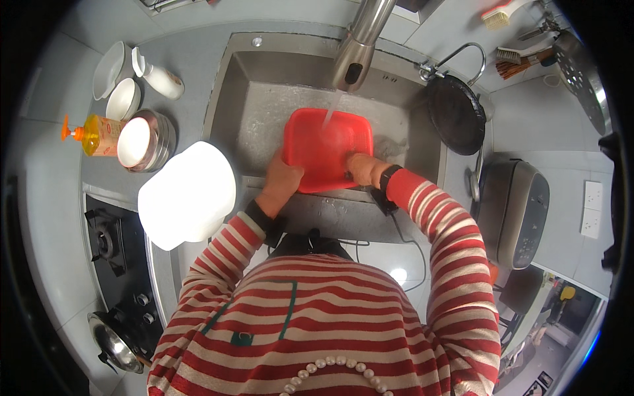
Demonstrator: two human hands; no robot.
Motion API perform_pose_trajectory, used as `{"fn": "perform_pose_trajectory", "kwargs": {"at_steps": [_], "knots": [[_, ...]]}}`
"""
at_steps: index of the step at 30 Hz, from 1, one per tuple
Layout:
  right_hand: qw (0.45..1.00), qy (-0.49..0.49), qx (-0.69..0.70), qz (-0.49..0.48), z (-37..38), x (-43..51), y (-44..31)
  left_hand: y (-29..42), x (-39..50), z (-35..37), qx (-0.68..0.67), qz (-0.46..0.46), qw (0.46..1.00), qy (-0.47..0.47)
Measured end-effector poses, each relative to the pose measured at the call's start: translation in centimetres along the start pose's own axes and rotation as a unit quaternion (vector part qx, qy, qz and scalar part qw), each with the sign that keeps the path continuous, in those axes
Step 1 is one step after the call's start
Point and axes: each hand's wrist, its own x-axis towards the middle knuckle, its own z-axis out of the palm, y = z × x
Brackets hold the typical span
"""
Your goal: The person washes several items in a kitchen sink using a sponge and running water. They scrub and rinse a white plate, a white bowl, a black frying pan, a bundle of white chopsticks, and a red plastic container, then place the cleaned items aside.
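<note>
A red plastic basin (pixel 322 148) is tilted in the stainless steel sink (pixel 267 104), below the faucet (pixel 354 64). Water runs from the faucet into it. My left hand (pixel 283 177) grips the basin's near left rim, thumb on the inside. Over the near right side reaches my right hand (pixel 366 169), its curled fingers inside the basin. Something small and dark shows by those fingertips; what it is, and whether they hold it, I cannot tell.
Overexposed white containers (pixel 188 193) stand at the counter's left, near stacked bowls (pixel 143 141), an orange pump bottle (pixel 99 136) and a white spray bottle (pixel 158 79). A black pan (pixel 455 114) leans at the sink's right, by a rice cooker (pixel 515 213). A gas hob (pixel 116 252) is left.
</note>
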Motion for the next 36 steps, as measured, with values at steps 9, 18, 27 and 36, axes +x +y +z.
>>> {"fn": "perform_pose_trajectory", "kwargs": {"at_steps": [9, 18, 27, 36], "knots": [[0.949, 0.307, -0.066, 0.000, -2.5, -1.3, 1.9, -3.0, 0.5, 0.1, 0.046, 0.050, 0.998, -0.002], [0.991, 0.073, 0.099, -0.048, -1.7, -0.5, -3.4, -2.6, 0.9, 0.2, 0.013, 0.010, 1.000, 0.023], [0.947, 0.216, 0.199, -0.126, -1.1, -0.3, -3.6, -1.3, 0.1, 0.0, -0.015, 0.035, 0.999, 0.016], [0.877, 0.346, 0.312, -0.119, -1.6, 0.0, -5.8, -0.5, -0.1, 0.6, -0.003, 0.014, 1.000, 0.005]]}}
